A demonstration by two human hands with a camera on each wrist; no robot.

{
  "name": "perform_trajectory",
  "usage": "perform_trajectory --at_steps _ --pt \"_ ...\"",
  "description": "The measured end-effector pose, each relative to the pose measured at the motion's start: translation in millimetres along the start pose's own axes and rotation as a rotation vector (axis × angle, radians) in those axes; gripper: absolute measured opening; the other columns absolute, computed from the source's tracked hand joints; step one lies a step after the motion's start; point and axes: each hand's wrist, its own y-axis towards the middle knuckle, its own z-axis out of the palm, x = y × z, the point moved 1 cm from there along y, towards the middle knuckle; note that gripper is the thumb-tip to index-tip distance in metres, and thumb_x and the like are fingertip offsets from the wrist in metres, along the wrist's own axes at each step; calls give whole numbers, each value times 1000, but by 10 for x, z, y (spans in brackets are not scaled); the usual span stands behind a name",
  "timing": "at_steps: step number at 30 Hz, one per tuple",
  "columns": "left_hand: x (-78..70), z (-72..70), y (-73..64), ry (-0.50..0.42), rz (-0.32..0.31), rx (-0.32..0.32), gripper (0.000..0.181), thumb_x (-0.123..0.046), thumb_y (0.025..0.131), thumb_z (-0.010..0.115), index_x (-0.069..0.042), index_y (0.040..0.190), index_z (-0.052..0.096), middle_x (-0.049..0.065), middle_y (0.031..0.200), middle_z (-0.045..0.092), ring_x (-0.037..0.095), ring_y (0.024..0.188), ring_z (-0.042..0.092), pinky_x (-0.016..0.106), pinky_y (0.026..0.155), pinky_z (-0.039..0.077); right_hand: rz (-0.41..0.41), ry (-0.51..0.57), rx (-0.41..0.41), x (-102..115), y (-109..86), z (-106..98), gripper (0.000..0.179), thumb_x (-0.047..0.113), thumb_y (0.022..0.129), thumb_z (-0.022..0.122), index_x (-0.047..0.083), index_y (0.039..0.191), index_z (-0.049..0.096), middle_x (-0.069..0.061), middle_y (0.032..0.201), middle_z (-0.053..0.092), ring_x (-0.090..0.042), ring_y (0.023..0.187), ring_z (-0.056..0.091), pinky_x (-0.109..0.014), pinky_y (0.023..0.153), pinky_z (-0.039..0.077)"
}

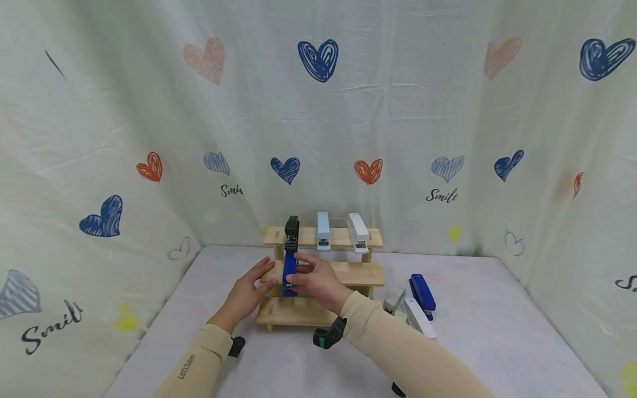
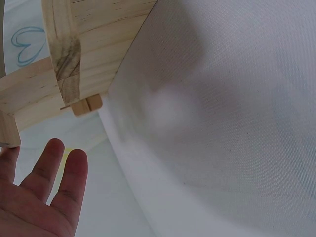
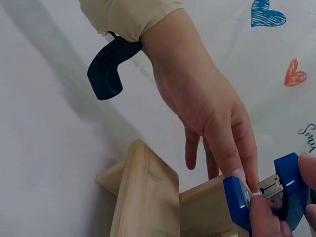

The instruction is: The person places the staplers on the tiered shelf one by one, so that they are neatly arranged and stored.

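A blue stapler lies at the left part of the middle level of a wooden three-tier rack, its front end over the edge. My right hand grips it; in the right wrist view, right-hand fingers lie against its blue body. My left hand is at the rack's left end, fingers extended. Its thumb reaches the stapler's front. In the left wrist view, one finger of the left hand touches a wooden corner.
On the top level stand a black stapler, a light blue stapler and a white stapler. Right of the rack, another blue stapler and a white stapler lie on the table. A printed curtain hangs behind.
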Motion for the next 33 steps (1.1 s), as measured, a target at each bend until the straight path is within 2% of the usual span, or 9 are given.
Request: perform_trajectory --at_steps 11,33 --pt "21 2 0 5 15 -17 58 -36 100 63 -9 150 47 8 160 32 36 144 31 58 111 32 0 -9 -8 6 16 13 64 -1 92 70 5 150 44 -23 129 54 -30 109 64 -45 91 54" --pt "13 5 8 2 -1 -6 58 -32 100 63 -9 150 46 8 161 31 36 144 29 57 111 31 5 -39 -49 -15 42 39 64 1 91 72 6 149 45 -22 129 55 -30 109 64 -45 90 55"
